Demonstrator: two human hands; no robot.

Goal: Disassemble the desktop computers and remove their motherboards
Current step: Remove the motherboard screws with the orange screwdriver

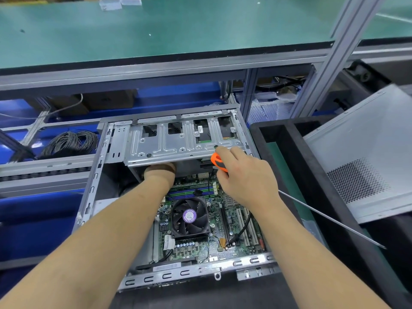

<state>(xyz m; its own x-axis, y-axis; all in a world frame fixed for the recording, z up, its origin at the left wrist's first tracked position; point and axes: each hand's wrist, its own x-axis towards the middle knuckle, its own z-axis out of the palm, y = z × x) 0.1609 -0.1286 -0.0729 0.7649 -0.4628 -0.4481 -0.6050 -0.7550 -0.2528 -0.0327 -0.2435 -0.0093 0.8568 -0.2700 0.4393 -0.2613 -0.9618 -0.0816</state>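
Case [89,197] opened, side panel [365,152] off; motherboard [214,224] still seated; left hand [159,172] under drive cage [178,139], grip unclear; right hand [243,175] holds screwdriver [218,162].

Beyond your work area you have a green matted table [156,30] edged by a grey aluminium frame rail [133,74], with a slanted grey aluminium post [330,63] rising at the right. To your left a coil of black cable [69,141] lies among blue plastic bins [33,219]. To your right a black foam tray [289,139] sits just beside a leaning grey perforated metal panel [361,157].
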